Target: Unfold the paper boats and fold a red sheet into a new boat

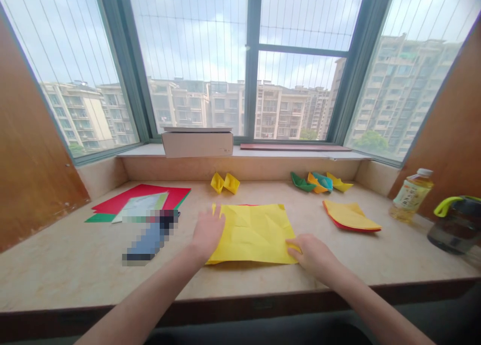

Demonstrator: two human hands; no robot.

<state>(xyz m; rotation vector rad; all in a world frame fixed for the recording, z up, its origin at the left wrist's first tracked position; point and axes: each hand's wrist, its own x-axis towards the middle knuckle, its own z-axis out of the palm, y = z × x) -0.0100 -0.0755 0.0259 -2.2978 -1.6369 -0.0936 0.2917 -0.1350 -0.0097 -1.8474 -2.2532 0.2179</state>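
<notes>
A sheet of yellow paper (257, 235) with crease lines lies before me near the counter's front edge. Its front edge lifts slightly, and a sliver of red shows behind its far edge. My left hand (209, 231) rests over the paper's left edge, fingers stretched out. At the right edge, my right hand (310, 252) has its fingers curled in and pinches the paper near the front corner. Beyond the sheet stand two yellow folded paper pieces (224, 183). Farther right is a row of paper boats (319, 182) in green, orange, blue and yellow.
On the left lie red and green sheets (145, 197), a pale packet (139, 207) and a blurred-out phone-like object (148, 242). To the right are stacked papers (351, 216), a drink bottle (411, 196) and a dark jug (456, 225). A white box (197, 143) sits on the sill.
</notes>
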